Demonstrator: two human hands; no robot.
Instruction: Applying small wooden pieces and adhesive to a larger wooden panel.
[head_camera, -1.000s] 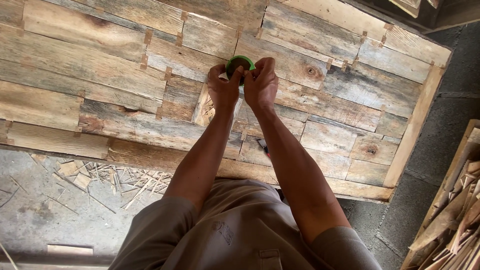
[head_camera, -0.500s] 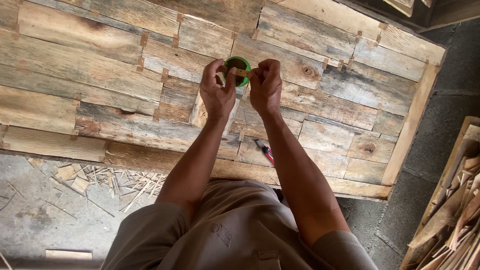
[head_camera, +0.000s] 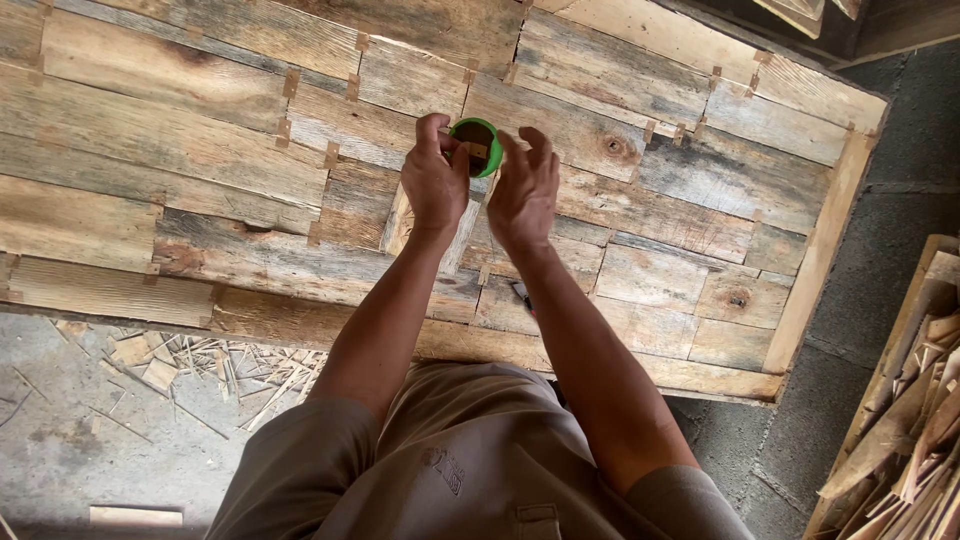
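Observation:
My left hand (head_camera: 433, 180) grips a green roll of tape (head_camera: 476, 141) by its rim, held up over a panel of weathered wooden boards (head_camera: 200, 150). My right hand (head_camera: 522, 190) is beside the roll with fingers spread, its fingertips at the tape's brown end on the roll's near side. Whether they pinch the tape end I cannot tell. Short brown tape strips (head_camera: 291, 82) bridge the joints between boards. A loose pale wood piece (head_camera: 400, 225) lies under my left wrist.
A small dark tool (head_camera: 522, 293) lies on the panel between my forearms, mostly hidden. Wood chips and splinters (head_camera: 180, 365) litter the concrete floor at lower left. A stack of wood scraps (head_camera: 910, 420) sits at the right edge.
Both hands with the green roll have drawn slightly toward me over the panel. My right hand's fingers have opened out from the roll.

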